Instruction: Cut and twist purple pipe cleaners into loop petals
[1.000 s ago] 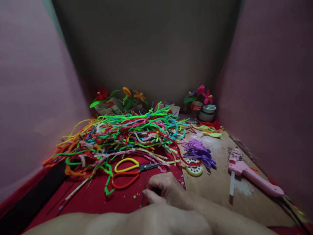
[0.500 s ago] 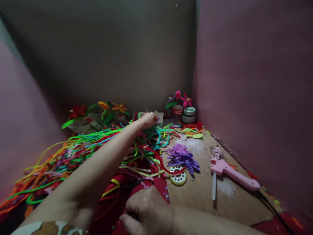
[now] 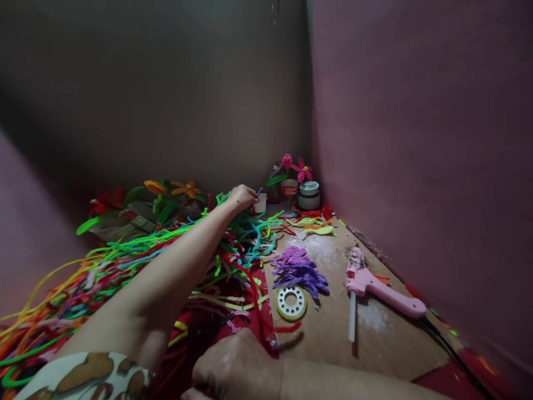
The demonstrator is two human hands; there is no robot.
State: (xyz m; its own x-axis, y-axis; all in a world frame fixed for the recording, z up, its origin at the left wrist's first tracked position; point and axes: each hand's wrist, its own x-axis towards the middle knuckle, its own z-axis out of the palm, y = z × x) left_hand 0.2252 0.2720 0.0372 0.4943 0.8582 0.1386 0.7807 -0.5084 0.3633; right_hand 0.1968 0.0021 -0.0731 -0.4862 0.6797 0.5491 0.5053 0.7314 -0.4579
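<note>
My left hand (image 3: 245, 198) reaches out over the far end of the pipe cleaner heap (image 3: 145, 253). Its fingers are pinched round a purple pipe cleaner (image 3: 259, 192), of which a short tip shows. Close to me, at the bottom, my right hand (image 3: 233, 364) is curled with its back towards me. Its fingers are mostly hidden, and I cannot make out whether anything is in them. A red pipe cleaner (image 3: 288, 329) bends from the heap towards this hand. Beyond it lie a tape roll (image 3: 280, 309) and a bundle of purple fuzzy pieces (image 3: 302, 271).
A pink glue gun (image 3: 391, 297) with a glue stick and black cord lies on the brown board (image 3: 320, 344). At the back are a lidded jar (image 3: 308, 199), pink fuzzy flowers (image 3: 302, 169) and orange ones (image 3: 186, 189). Walls close in behind and on the right.
My left hand has lifted slightly, and the purple tip in it shows more. The red pipe cleaner's end has slid off the tape roll towards me. The whole view has shifted a little.
</note>
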